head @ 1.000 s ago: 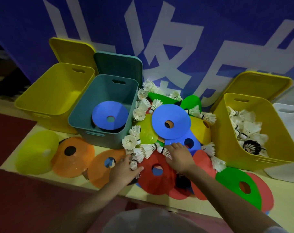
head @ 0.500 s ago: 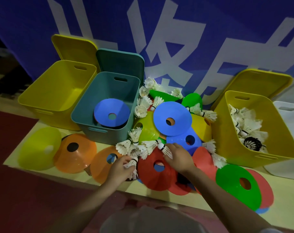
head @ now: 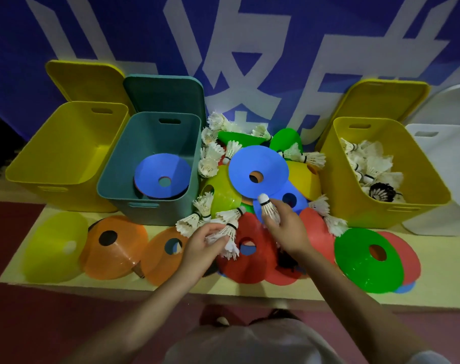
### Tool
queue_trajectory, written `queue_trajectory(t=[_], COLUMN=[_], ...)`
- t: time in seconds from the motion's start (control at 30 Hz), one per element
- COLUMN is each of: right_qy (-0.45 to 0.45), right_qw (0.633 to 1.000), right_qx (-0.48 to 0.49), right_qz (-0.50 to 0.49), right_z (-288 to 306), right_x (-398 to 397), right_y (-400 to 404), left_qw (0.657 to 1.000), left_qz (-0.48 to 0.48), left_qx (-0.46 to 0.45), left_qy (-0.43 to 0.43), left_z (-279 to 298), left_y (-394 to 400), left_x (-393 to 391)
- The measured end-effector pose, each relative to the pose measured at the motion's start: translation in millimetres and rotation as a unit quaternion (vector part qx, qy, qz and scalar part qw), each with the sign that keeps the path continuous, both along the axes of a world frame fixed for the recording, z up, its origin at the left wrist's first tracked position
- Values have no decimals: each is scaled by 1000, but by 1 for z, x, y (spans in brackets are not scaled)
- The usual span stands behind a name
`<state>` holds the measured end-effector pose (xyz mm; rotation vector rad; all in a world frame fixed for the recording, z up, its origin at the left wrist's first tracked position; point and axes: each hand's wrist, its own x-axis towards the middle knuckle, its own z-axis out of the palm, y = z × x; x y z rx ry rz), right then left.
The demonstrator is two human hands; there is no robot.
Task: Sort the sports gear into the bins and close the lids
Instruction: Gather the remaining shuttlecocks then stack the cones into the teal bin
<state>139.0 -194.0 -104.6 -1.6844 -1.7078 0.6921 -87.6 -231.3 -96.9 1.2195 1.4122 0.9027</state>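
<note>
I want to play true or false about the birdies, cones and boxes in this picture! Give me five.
1. The right hand holds a birdie. True.
2. The teal box holds a blue cone. True.
3. The right yellow box is full of cones. False: it holds birdies.
4. The left yellow box has its lid shut. False: it is open, with its lid standing behind it.
5. The left hand holds birdies. True.
</note>
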Motion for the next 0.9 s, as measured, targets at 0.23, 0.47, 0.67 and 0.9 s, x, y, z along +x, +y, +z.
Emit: queue_trajectory(t=[0.23,0.47,0.67,0.9], right_qy=[32,51,46,20], right_qw=[992,970,964,972], right_qx=[67,94,90,85], right_qz=[-104,-217,-246,-216], right_z=[31,49,45,46], right_x=[80,186,278,355], right_y=[12,5,3,24], left_qw=[997,991,982,937], left_qz=[-37,-80,-118,-199], left_qx=[69,108,149,198], left_qy=[-3,-21,17,209], left_z=[41,61,73,51], left_y=[50,88,124,166], left_x=[91,206,312,392])
